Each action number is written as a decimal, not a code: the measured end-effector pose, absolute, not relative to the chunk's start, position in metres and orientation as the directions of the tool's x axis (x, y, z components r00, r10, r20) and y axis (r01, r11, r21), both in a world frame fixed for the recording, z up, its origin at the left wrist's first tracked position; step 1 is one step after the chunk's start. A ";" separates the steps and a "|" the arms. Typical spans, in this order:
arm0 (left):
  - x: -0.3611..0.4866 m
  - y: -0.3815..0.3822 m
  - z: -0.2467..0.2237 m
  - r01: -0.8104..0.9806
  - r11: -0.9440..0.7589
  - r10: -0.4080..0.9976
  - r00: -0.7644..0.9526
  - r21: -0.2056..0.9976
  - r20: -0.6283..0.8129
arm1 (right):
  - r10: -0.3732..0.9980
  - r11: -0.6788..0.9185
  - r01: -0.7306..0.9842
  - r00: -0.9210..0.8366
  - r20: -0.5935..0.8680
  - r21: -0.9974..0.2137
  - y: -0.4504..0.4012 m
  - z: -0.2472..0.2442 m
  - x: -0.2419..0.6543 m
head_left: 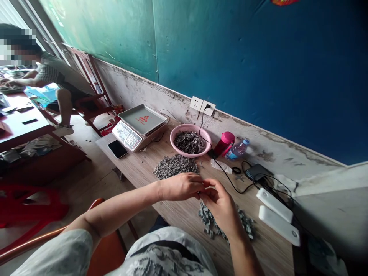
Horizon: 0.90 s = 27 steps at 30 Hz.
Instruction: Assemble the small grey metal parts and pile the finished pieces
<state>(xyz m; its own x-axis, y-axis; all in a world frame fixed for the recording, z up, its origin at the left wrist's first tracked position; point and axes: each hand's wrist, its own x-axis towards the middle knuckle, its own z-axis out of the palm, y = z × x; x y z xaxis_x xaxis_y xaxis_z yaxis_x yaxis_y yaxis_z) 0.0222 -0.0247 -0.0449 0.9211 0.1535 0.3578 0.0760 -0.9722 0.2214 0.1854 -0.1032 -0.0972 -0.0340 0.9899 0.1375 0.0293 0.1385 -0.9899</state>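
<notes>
Wooden table (pixel 135 172) along stained plaster wall (pixel 138 90), hands (pixel 221 207) over grey pieces (pixel 208 220).

The upper wall (pixel 230 50) is painted teal shading into deep blue, and a lower band of whitish plaster (pixel 149 90) below it is marked by dark stains. A double wall socket (pixel 196 103) is set into this band. A long wooden table (pixel 175 201) is placed along the wall. A red wooden chair (pixel 92 84) and a red-topped table (pixel 24 122) are seen at the left, above a pale floor (pixel 94 184). Daylight is admitted through a window (pixel 14 15) at the upper left.
</notes>
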 end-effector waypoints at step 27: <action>0.016 -0.043 -0.051 0.051 -0.882 0.372 0.685 0.468 0.627 | 0.994 0.064 -0.478 0.111 0.012 -0.876 -0.106 -0.088 0.165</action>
<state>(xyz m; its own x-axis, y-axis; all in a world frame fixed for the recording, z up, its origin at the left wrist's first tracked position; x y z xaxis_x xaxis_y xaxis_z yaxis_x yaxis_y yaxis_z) 0.0155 -0.0429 -0.0508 0.6845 0.3721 0.6269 0.0510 -0.8822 0.4681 0.1646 -0.1058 -0.0885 0.1111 0.9937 0.0122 -0.4783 0.0642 -0.8758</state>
